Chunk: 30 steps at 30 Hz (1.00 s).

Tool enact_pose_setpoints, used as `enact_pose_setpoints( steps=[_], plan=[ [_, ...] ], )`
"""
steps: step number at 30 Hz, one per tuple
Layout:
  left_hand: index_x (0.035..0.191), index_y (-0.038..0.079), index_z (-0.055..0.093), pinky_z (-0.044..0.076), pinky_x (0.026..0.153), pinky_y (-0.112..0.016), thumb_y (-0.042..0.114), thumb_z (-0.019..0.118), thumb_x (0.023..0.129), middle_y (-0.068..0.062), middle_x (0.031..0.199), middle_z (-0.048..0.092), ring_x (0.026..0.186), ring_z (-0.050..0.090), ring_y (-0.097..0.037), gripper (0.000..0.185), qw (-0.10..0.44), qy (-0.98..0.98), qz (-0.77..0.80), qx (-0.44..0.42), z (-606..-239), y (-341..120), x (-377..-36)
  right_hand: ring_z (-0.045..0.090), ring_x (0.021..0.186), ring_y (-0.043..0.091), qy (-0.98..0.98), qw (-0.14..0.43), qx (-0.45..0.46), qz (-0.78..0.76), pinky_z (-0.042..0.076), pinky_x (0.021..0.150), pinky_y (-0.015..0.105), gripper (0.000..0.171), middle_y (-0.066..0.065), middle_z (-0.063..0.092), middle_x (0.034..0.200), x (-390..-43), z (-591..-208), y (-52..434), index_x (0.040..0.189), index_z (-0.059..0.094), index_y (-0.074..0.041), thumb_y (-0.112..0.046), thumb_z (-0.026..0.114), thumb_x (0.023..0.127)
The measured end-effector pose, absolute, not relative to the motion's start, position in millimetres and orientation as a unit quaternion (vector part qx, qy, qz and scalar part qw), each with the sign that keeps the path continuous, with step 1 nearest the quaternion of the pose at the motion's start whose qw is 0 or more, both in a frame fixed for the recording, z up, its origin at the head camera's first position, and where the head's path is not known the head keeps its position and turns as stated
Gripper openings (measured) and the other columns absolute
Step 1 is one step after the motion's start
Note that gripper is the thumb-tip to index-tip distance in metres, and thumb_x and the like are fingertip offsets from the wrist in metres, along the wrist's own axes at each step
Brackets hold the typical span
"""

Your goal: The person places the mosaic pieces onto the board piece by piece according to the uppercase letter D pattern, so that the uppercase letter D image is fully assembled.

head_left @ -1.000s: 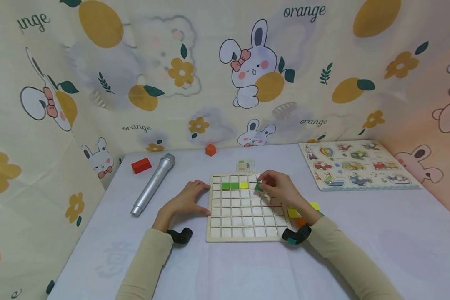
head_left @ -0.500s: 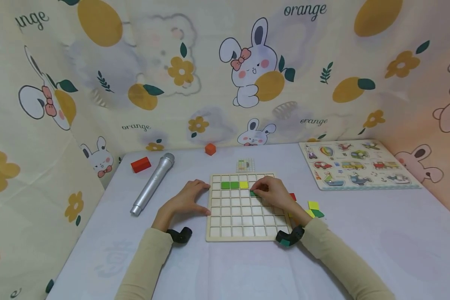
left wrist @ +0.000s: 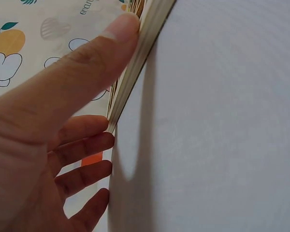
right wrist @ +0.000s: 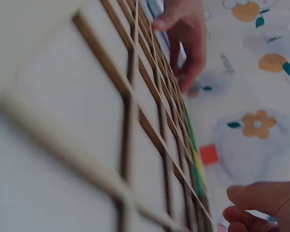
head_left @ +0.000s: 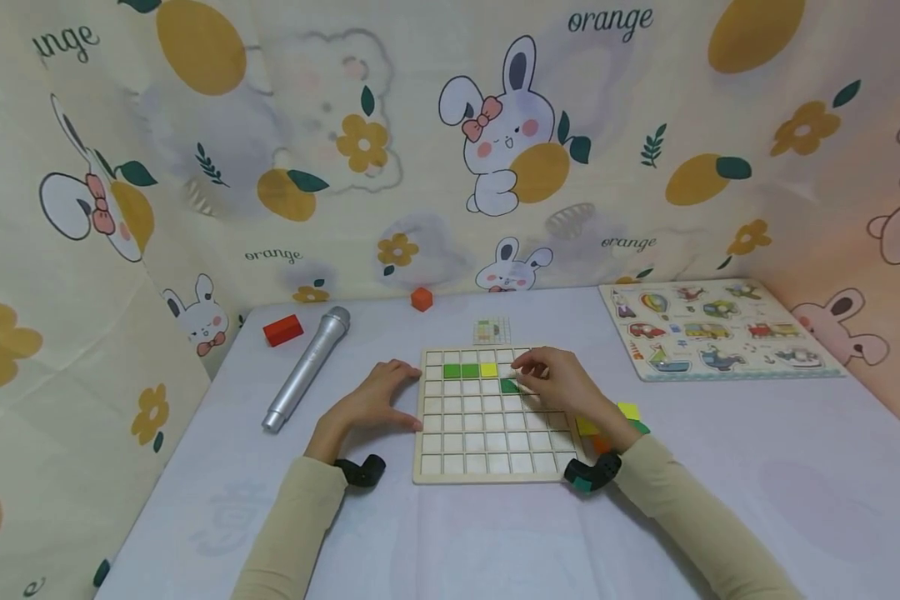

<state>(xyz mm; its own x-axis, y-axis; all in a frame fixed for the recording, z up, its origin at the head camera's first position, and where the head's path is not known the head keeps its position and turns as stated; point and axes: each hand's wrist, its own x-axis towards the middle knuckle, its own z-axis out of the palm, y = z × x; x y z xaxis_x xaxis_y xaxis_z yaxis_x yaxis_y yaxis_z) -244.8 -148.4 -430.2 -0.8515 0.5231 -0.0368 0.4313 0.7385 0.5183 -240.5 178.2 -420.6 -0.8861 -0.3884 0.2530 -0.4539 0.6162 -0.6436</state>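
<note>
A pale wooden grid board (head_left: 487,442) lies at mid-table. In one of its upper rows sit two green squares (head_left: 461,371) and a yellow square (head_left: 489,370). One row lower and to the right is a green tile (head_left: 509,386) with a slanted edge. Just right of that tile my right hand (head_left: 558,383) hovers over the board, its fingertips bent and holding nothing. My left hand (head_left: 371,398) rests along the board's left edge, with thumb and fingers spread; the left wrist view shows the thumb (left wrist: 94,58) at the rim.
Yellow tiles (head_left: 628,411), an orange tile (head_left: 602,444) and green ones lie by my right forearm. A small pattern card (head_left: 491,330) lies behind the board. A silver microphone (head_left: 306,369), a red block (head_left: 282,331) and an orange-red block (head_left: 422,299) stand further back. A picture puzzle (head_left: 720,331) lies back right.
My right hand has brought the green tile down and left into a lower row of the grid, let go, and drawn back up and right. The left hand stays in place.
</note>
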Motion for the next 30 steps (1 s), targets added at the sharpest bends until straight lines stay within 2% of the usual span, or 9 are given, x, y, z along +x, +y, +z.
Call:
enact_pose_setpoints(
  steps=[7,12,16,19,23,27,30],
  plan=[
    [0.134,0.01,0.046,0.03,0.107,-0.043,0.043,0.081,0.067,-0.007,0.134,0.045,0.127,0.034,-0.026,0.083,0.091,0.93,0.251,0.253,-430.1,-147.9,-245.4,0.054,0.075,0.016,-0.912,0.048,0.219,0.343,0.047,0.063,0.023,0.019,0.004,0.064,0.092,-240.4,-408.6,219.0,0.103,0.069,-0.006,-0.011,0.067,0.085],
    [0.134,0.01,0.046,0.029,0.108,-0.044,0.042,0.082,0.066,-0.008,0.135,0.044,0.127,0.033,-0.027,0.083,0.092,0.931,0.249,0.252,-431.2,-147.8,-245.5,0.052,0.074,0.016,-0.928,0.034,0.203,0.311,0.046,0.062,0.023,0.016,0.001,0.064,0.088,-236.3,-409.5,243.7,0.099,0.069,-0.007,-0.011,0.069,0.083],
    [0.134,0.009,0.046,0.029,0.108,-0.044,0.041,0.082,0.066,-0.008,0.135,0.044,0.128,0.033,-0.027,0.083,0.094,0.93,0.252,0.251,-431.0,-147.1,-245.2,0.05,0.074,0.017,-0.944,-0.01,0.164,0.286,0.045,0.064,0.026,0.017,-0.002,0.061,0.082,-233.4,-413.4,254.5,0.096,0.069,-0.011,-0.022,0.07,0.084],
    [0.134,0.009,0.046,0.029,0.108,-0.044,0.041,0.082,0.067,-0.008,0.135,0.044,0.127,0.033,-0.027,0.083,0.094,0.93,0.251,0.25,-430.8,-147.2,-245.2,0.049,0.073,0.017,-0.953,-0.042,0.139,0.265,0.043,0.063,0.027,0.024,-0.002,0.059,0.078,-232.8,-417.8,257.2,0.095,0.067,-0.014,-0.034,0.071,0.082],
    [0.133,0.009,0.047,0.029,0.108,-0.043,0.04,0.082,0.066,-0.008,0.134,0.044,0.127,0.033,-0.026,0.082,0.093,0.93,0.252,0.252,-431.4,-147.5,-245.8,0.048,0.066,0.016,-0.958,-0.047,0.139,0.247,0.04,0.056,0.027,0.034,-0.002,0.056,0.072,-232.7,-422.1,257.6,0.095,0.065,-0.015,-0.044,0.072,0.078],
    [0.133,0.008,0.047,0.03,0.107,-0.044,0.041,0.082,0.067,-0.007,0.133,0.045,0.126,0.034,-0.026,0.082,0.091,0.928,0.255,0.256,-432.6,-147.7,-246.7,0.047,0.061,0.015,-0.958,-0.045,0.144,0.243,0.039,0.052,0.027,0.033,-0.002,0.054,0.069,-233.1,-422.7,256.7,0.096,0.063,-0.015,-0.041,0.073,0.078],
    [0.133,0.009,0.047,0.03,0.107,-0.044,0.041,0.082,0.067,-0.007,0.133,0.045,0.126,0.034,-0.026,0.082,0.091,0.928,0.254,0.258,-433.2,-147.7,-247.1,0.048,0.063,0.016,-0.957,-0.054,0.139,0.247,0.041,0.055,0.027,0.03,-0.002,0.056,0.071,-233.4,-421.2,256.7,0.098,0.062,-0.015,-0.034,0.074,0.079]
  ],
)
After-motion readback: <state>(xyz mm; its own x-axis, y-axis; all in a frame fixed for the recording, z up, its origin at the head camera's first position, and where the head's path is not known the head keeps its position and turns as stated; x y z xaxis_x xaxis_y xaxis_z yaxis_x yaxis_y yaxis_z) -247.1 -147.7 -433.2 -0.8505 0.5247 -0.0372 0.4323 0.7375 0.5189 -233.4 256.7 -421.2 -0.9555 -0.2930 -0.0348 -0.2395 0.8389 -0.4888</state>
